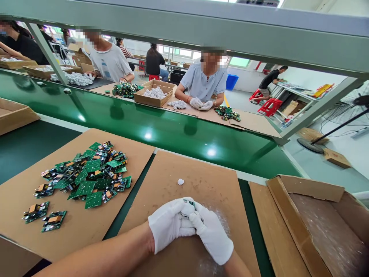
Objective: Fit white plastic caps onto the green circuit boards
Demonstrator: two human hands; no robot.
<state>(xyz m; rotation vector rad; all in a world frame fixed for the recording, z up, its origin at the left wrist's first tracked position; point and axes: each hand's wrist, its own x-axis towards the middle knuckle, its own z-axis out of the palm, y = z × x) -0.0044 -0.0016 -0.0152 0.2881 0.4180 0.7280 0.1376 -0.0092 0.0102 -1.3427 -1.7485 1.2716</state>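
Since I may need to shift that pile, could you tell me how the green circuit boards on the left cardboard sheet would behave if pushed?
The circuit boards look thin, flat and rigid, so they would probably slide rather than roll. They lie loosely overlapped, so a push would likely scatter them across the cardboard sheet. Their raised components could snag one another and may be fragile.

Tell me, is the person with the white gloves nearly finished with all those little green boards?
Not nearly, it seems. Done: nothing finished shows; the cardboard box at the right seems to hold only clear wrap. In hand: the left hand and right hand are closed together around one small part, mostly hidden, over bubble wrap. Left: a big pile of green circuit boards lies on the cardboard sheet.
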